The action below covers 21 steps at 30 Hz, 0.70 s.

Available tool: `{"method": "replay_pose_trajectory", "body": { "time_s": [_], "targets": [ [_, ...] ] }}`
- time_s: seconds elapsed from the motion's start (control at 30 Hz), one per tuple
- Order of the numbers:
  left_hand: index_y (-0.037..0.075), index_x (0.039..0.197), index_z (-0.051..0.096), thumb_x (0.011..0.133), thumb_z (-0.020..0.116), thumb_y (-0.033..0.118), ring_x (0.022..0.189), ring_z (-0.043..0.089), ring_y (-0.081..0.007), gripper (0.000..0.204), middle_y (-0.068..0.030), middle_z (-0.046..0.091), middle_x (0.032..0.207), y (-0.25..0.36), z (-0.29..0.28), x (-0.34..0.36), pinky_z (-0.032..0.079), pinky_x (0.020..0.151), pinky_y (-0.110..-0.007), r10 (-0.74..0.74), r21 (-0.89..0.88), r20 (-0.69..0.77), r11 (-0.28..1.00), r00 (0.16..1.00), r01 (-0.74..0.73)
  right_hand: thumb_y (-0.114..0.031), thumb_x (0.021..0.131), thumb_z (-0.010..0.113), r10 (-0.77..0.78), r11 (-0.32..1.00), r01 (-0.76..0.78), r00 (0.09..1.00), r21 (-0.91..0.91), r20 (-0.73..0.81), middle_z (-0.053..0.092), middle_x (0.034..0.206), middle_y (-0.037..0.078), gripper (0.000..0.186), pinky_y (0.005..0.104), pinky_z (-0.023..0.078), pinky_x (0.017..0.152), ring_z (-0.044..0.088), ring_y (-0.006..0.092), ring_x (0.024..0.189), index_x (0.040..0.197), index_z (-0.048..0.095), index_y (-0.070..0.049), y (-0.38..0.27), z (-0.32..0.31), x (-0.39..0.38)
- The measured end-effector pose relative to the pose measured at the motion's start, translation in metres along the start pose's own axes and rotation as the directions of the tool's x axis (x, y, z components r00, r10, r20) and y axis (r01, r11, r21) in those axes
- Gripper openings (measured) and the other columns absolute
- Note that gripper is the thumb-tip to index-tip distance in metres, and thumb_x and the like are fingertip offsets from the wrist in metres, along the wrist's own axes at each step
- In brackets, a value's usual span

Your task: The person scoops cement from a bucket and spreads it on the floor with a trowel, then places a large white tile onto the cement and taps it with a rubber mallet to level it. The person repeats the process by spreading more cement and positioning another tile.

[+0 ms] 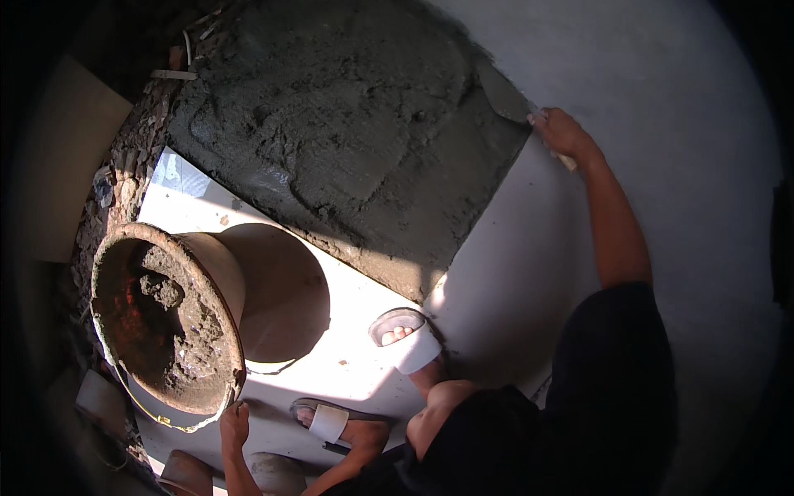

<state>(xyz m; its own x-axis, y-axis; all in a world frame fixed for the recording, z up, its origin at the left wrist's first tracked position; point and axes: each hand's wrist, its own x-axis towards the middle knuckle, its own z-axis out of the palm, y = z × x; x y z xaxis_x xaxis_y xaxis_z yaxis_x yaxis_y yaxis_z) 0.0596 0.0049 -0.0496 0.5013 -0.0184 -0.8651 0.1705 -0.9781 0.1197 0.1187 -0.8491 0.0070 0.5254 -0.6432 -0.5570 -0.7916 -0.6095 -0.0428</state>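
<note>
Head view here: our biggest worry is the wet mortar (331,132). If we tip the trowel (503,97) too steeply, its edge could gouge the surface or drag grey muck onto the pale floor (529,248) alongside. Our sandal (416,354) sits right by the mortar's near corner too, so one careless shuffle might squash that edge. And if our left hand pulls unevenly on the bucket (225,264), the load inside could slop out.

As for where stuff is: our right hand (562,136) is wrapped around the trowel's handle, with the blade just past the fingers, lying at the mortar's right edge. Most of the mortar spreads left of that hand. Our left hand (235,423) is closed at the bucket's near side; we can't tell if it's got the rim or the wire handle. The mortar's well apart from it, up ahead.
</note>
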Motion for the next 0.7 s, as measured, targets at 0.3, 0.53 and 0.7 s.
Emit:
{"method": "replay_pose_trajectory", "body": {
  "time_s": [0.3,0.53,0.7],
  "targets": [
    [-0.003,0.106,0.065,0.093,0.055,0.028,0.095,0.063,-0.0451,0.035,-0.0282,0.066,0.097,0.005,-0.005,0.003,0.049,0.083,-0.047,0.075,0.059,-0.051,0.996,0.996,-0.072,-0.035,0.096,0.04,-0.164,0.94,0.192,0.979,0.281,-0.119,0.062,0.116,0.024,0.053,0.04,0.045,0.093,0.064,0.0308,0.099,0.136,0.047,0.0,-0.064,0.046,-0.035],
    [-0.005,0.104,0.061,0.094,0.054,0.025,0.079,0.059,-0.0404,0.032,-0.0242,0.063,0.083,0.018,-0.023,0.012,0.046,0.075,-0.046,0.054,-0.048,-0.116,0.997,0.992,-0.059,-0.03,0.097,0.044,-0.139,0.96,0.123,0.989,0.252,0.045,0.06,0.073,0.012,0.041,0.0396,0.05,0.058,0.059,0.0222,0.059,0.107,0.06,0.005,-0.067,-0.013,0.019],
    [-0.004,0.105,0.063,0.094,0.054,0.027,0.085,0.063,-0.0404,0.034,-0.0244,0.066,0.09,0.013,-0.007,0.003,0.049,0.078,-0.044,0.065,-0.012,-0.053,0.998,0.996,-0.066,-0.031,0.097,0.046,0.032,0.947,-0.058,0.996,0.316,0.086,0.058,0.072,0.011,0.054,0.0357,0.05,0.061,0.057,0.0203,0.056,0.139,0.046,0.003,0.043,0.02,-0.03]
  ]
}}
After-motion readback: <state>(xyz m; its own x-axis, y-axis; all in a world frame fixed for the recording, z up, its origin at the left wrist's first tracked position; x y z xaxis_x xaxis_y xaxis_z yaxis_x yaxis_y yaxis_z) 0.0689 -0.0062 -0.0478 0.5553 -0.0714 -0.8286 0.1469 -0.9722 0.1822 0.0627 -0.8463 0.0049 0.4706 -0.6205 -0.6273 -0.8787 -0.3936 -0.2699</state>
